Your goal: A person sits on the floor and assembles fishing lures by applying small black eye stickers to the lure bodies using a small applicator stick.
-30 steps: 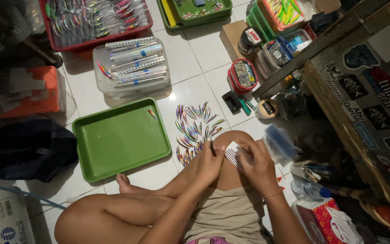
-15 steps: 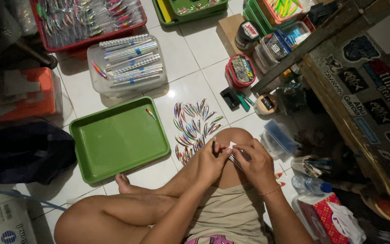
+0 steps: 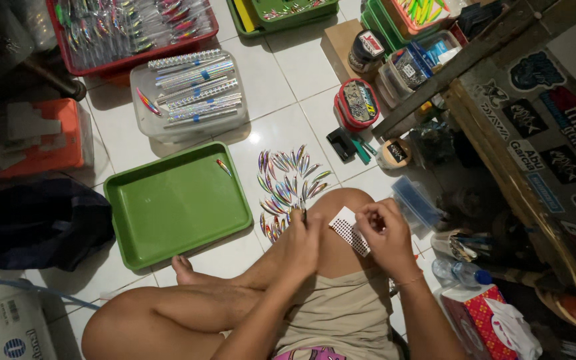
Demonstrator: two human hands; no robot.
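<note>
White tiled floor (image 3: 281, 93), crowded with bins and trays, and a person sits cross-legged in the middle of it, both hands working over a raised knee. The right hand (image 3: 385, 233) pinches a small white dotted sheet (image 3: 349, 231), fingers closed on its right edge; the sheet rests on the knee, its long axis slanting from upper left to lower right. The left hand (image 3: 303, 235) sits just beside the sheet's left end, fingertips drawn together around something small and dark. Too tiny to tell what it is.

So the sheet lies between the two hands, right hand gripping it, left hand just short of touching it.

Just beyond the left hand's knuckles, a scatter of shiny leaf-shaped lure blanks (image 3: 289, 185) fans out on the tiles, near the knee. To their left, a green tray (image 3: 168, 213) holds a single blank (image 3: 224, 167) near its far right corner. Farther off, a clear tub of holographic strips (image 3: 191, 90), and a red round container (image 3: 357, 103).
</note>
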